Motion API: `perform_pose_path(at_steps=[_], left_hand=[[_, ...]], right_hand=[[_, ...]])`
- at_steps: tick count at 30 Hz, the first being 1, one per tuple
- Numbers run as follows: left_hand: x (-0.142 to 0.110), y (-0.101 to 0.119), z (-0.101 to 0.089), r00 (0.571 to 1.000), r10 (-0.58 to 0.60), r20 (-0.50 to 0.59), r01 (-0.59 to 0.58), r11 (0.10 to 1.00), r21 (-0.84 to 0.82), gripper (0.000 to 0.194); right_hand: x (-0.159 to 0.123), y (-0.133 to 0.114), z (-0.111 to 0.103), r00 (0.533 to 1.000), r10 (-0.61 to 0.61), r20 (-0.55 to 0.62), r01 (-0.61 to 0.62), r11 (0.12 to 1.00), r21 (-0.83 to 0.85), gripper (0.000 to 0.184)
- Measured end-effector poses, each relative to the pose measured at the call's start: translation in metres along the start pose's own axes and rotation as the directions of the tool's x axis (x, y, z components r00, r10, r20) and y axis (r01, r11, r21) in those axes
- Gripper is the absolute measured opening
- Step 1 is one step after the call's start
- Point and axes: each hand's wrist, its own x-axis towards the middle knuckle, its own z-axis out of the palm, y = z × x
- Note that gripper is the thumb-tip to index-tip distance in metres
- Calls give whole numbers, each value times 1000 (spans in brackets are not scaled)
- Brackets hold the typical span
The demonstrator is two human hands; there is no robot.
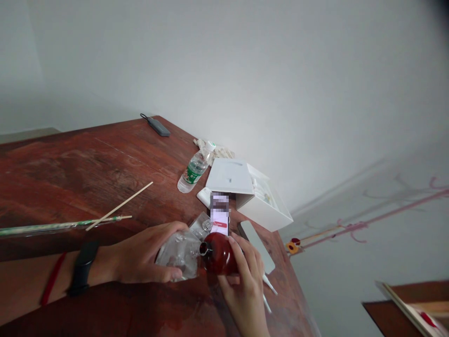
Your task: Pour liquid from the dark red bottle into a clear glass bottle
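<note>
My left hand (154, 255), with a dark band on its wrist, is closed around a clear plastic bottle (180, 255). The clear bottle lies tilted, its neck pointing right. In my right hand (245, 267) is a round, dark red-brown bottle (220, 255) with an open mouth. The two bottle necks meet or nearly meet; I cannot tell whether they touch. Just behind them stands a phone (220, 215) with a lit, partly blurred screen. Another clear piece (203, 224) shows beside the clear bottle, its kind unclear.
A labelled water bottle (194, 171) stands beyond my hands, near a white box (231, 175). Chopsticks (119, 206) lie at left, a grey device (158, 126) at the far corner. A pale flat case (257, 248) and white-tipped sticks (268, 285) sit by the right table edge.
</note>
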Motion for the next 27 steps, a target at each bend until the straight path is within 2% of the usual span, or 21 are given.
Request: perform_pose_path(at_steps=[3, 5, 8, 10, 13, 17, 21, 25, 27], left_hand=[[-2, -7, 2, 1000, -7, -29, 6, 999, -37, 61], [-3, -9, 2, 999, -2, -49, -2, 997, -73, 57], [-1, -9, 1, 996, 42, -75, -56, 980, -191, 52], [2, -9, 0, 994, 56, -96, -83, 948, -306, 50], [8, -15, -1, 992, 28, -125, -82, 889, -451, 53], [13, -31, -6, 977, -2, -214, -101, 877, -469, 57], [16, -38, -13, 938, -35, -346, -120, 901, -417, 57], [21, -35, -18, 854, -49, -518, -146, 933, -330, 57], [24, -35, -19, 823, -44, -566, -140, 951, -277, 59]], right_hand=[[-4, 1, 4, 999, 53, -10, -52, 997, 58, 81], [-8, 0, 7, 989, 144, -28, -138, 980, 142, 83], [-11, -5, 11, 941, 337, -20, -312, 890, 333, 92], [-13, -10, 14, 906, 424, 9, -384, 810, 444, 97], [-14, -16, 16, 882, 469, 49, -421, 735, 531, 99], [-16, -20, 20, 866, 492, 85, -442, 679, 586, 101], [-18, -21, 23, 852, 512, 114, -460, 626, 630, 105], [-18, -20, 24, 845, 523, 114, -459, 598, 656, 105], [-17, -20, 24, 845, 521, 118, -458, 593, 662, 103]])
